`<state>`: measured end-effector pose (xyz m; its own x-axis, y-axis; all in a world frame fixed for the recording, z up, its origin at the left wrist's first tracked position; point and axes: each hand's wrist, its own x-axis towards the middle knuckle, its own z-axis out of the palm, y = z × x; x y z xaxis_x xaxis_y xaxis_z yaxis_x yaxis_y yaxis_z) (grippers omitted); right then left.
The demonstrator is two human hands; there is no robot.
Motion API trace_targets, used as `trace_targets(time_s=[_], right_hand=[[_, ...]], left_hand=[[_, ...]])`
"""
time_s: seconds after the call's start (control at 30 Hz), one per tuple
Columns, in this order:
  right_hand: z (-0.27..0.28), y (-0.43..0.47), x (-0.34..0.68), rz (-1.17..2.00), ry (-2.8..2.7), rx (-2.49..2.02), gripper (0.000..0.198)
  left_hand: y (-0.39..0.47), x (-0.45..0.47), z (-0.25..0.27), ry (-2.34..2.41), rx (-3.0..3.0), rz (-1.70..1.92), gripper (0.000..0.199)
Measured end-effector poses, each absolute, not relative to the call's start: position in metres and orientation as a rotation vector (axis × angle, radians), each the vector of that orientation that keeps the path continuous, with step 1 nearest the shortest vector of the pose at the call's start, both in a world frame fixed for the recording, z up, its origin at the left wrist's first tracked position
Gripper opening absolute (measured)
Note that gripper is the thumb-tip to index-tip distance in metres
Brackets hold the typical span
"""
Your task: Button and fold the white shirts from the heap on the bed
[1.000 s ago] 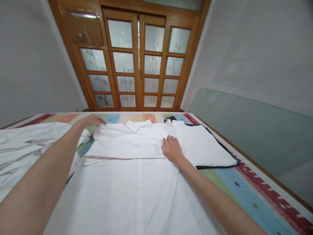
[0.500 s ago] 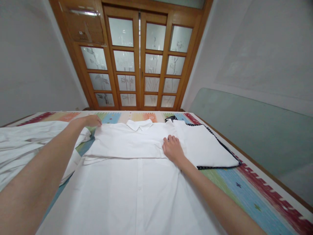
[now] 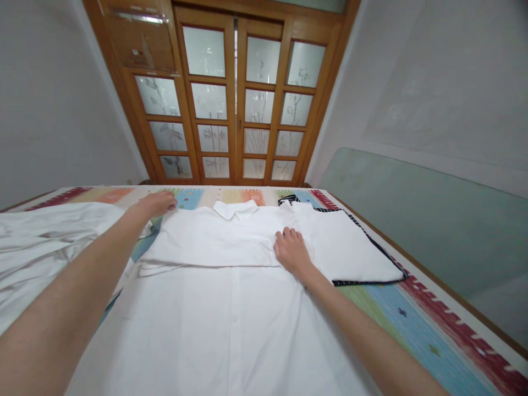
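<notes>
A white collared shirt is spread over the bed, its buttoned front facing up and its sleeves folded across the chest below the collar. At the shirt's upper left shoulder, my left hand pinches the edge of the fabric, its fingertips partly hidden. On the right of the chest, the curled fingers of my right hand grip the cloth. Just beyond that hand, a white folded piece with a dark patterned edge lies flat beside the shirt.
Rumpled white cloth lies along the left side of the bed. Beneath everything is a colourful bedspread with stripes. A pale green headboard-like panel stands along the right, and wooden glass-paned doors close off the far end.
My left hand has shifted slightly to the right, drawing the shirt's left shoulder edge a little inward. My right hand stays in the same place.
</notes>
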<state>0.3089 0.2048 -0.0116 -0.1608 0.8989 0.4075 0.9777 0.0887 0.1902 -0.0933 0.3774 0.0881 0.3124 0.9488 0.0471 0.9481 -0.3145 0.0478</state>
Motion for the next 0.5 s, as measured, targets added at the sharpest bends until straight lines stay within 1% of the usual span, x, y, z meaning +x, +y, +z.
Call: trace_targets(time_s=[0.13,0.3,0.43,0.5], right_hand=[[-0.013,0.206,0.31,-0.621,-2.175,-1.903,0.022],[-0.012,0.206,0.31,-0.622,-2.174,-1.905,0.022],[-0.011,0.205,0.309,-0.626,-2.176,-1.908,0.021],[-0.011,0.205,0.309,-0.628,-2.176,-1.91,0.021]], left_hand=[[0.375,-0.089,0.084,1.971,2.458,0.016,0.009],[0.378,-0.092,0.08,2.156,2.214,0.053,0.021],[0.376,-0.1,0.077,2.104,2.016,0.097,0.033],[0.372,-0.105,0.072,2.033,1.967,0.234,0.032]])
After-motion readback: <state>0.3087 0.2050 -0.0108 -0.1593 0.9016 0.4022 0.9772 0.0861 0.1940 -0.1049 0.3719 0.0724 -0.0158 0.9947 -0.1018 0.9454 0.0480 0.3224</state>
